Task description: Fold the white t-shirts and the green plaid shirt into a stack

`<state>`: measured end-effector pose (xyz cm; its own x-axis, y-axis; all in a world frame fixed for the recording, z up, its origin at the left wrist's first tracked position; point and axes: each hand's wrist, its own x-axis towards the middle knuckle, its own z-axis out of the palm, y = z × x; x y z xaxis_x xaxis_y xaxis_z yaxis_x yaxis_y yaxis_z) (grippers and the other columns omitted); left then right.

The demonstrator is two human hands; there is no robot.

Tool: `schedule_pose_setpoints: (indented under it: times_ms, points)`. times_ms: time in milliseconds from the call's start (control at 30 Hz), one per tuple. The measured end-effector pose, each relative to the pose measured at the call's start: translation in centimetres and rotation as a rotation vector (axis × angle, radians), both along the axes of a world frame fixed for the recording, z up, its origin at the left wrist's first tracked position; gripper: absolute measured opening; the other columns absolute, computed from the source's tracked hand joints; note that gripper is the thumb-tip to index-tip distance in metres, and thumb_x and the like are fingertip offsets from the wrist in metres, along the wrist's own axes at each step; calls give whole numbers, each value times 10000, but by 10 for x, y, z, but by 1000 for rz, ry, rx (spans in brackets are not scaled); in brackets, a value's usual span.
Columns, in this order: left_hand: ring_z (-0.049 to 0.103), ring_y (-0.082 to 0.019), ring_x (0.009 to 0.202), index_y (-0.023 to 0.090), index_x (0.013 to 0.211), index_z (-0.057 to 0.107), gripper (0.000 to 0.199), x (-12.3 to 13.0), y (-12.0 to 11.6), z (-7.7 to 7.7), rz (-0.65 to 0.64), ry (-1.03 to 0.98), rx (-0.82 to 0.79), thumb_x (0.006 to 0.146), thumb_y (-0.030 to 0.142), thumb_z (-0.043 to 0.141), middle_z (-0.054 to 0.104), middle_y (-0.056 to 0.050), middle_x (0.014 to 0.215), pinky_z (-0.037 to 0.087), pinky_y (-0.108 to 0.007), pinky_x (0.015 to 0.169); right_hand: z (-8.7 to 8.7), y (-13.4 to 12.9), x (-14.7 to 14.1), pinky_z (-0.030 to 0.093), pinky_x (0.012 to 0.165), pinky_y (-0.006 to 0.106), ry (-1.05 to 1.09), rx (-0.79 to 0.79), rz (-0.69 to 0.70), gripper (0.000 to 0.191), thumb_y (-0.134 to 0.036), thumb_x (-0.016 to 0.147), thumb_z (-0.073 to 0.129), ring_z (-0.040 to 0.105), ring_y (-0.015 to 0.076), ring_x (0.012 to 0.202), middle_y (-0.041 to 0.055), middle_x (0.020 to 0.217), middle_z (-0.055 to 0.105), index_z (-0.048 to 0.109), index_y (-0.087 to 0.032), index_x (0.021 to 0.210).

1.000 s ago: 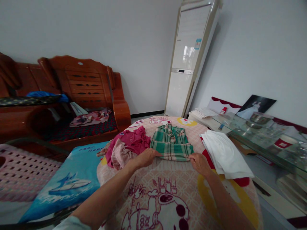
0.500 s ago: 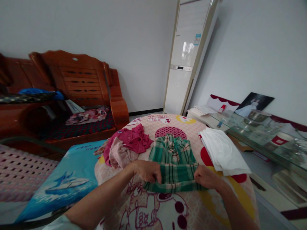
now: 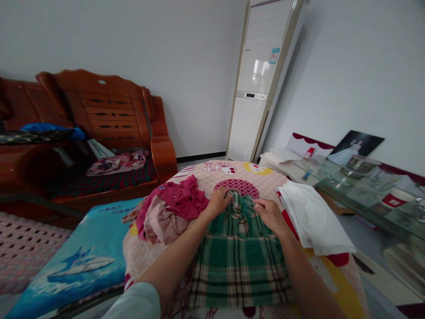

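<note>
Seating: a brown carved wooden armchair (image 3: 113, 110) is seen at the far left, with a floral cloth (image 3: 119, 162) laid on its seat.
Woven panel: a pale pink openwork panel (image 3: 26, 248) is cut off by the left edge.
Cushion: a flat blue cushion printed with a boat (image 3: 83, 252) is placed beside the table.
Pile: a magenta buttoned garment (image 3: 187, 197) and a crumpled pale pink garment (image 3: 162, 223) are heaped together on the table's left side.
Left hand (image 3: 217, 204): fingers are bent narrow at the collar's left side; whether cloth is pinched cannot be told.
Centre: a green plaid collared shirt (image 3: 239, 261) is spread on the round table with a pink printed cover (image 3: 237, 167), collar away from the viewer.
Right hand (image 3: 270, 215): thumb and forefinger are held narrowly apart at the collar's right side; a grip cannot be confirmed.
Right edge: folded white fabric (image 3: 314, 217) is laid near a clear glass shelf (image 3: 361, 195).
</note>
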<state>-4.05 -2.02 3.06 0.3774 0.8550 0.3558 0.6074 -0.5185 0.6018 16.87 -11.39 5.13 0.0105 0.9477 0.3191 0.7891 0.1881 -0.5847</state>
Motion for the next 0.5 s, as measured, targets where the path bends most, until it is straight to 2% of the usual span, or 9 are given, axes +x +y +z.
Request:
schedule_pose_setpoints:
  times_ms: [100,233,333,500]
  points:
    - [556,-231,1181,104,1235,578,378,19,14,-27,116,29,9,876,212,532,620,-147,1247,402,-353,1036,-15,32,-8,485,843,307,-22,135,-67,343,-238,860,425,661,206,933,111,1028,718,688,-150,1062]
    - [560,-239,1175,127,1241,564,377,23,24,-49,129,87,-33,875,212,539,631,-141,1228,400,-399,1038,-37,57,-13,459,910,333,-144,151,-156,367,-216,904,377,625,222,1020,137,1093,689,654,-125,1127]
    - [563,-234,1171,157,1254,563,437,18,29,-52,81,83,-54,818,135,576,640,-113,1222,402,-397,1042,-58,63,-17,418,962,358,-247,78,-207,379,-190,898,406,585,240,1095,152,1154,657,601,-112,1214]
    - [603,-194,1125,173,1241,589,501,13,34,-44,19,-53,-167,754,56,595,664,-75,1199,440,-320,1010,-80,63,-17,362,1014,397,-291,-2,-262,467,-169,849,483,545,275,1152,177,1220,615,514,-91,1309]
